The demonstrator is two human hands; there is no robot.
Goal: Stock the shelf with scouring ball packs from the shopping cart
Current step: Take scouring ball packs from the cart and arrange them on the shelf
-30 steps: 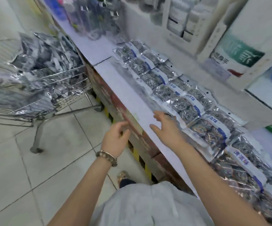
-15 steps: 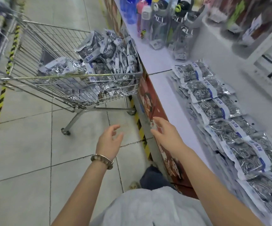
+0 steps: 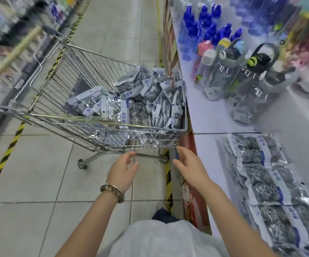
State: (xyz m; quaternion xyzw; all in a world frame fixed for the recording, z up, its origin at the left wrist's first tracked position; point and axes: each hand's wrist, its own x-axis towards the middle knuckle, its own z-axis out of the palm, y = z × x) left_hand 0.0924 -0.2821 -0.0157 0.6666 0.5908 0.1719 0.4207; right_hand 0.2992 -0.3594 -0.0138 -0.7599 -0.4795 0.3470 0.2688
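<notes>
The scouring ball packs (image 3: 131, 101) were shiny silver bags with dark gray wire balls inside. Each bag had a white strip on it. A big pile of them lay in the shopping cart (image 3: 87, 125), mostly at the end next to the shelf (image 3: 205, 115). Some stood on their edges and some lay flat. More of the same packs (image 3: 261, 182) lay flat in a row on the shelf, on the right, overlapping a little.

The left hand (image 3: 122, 173) was held out in front of the cart's near end, palm turned inward. Its fingers were a little bent and loosely apart, and it held nothing. A beaded bracelet (image 3: 113, 191) sat on that wrist. The right hand (image 3: 190, 167) was held out beside it, close to the shelf's front edge. Its fingers were also loosely apart and it held nothing.

The white strips had blue Chinese writing, and on one pack in the cart it read 清洁球. The smaller print was too blurry to read.

Water bottles (image 3: 224, 75) stood farther along the shelf.
</notes>
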